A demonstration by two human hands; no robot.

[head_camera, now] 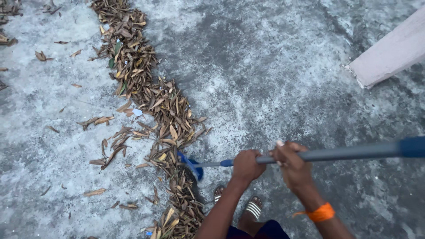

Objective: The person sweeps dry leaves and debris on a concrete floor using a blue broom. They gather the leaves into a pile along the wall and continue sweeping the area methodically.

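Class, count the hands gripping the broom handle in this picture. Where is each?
2: left hand nearer the blue head, right hand just behind it on the grey broom handle.

Mottled grey concrete floor [274,79], damp-looking, flat daylight; pale slab edge [389,53] at upper right.
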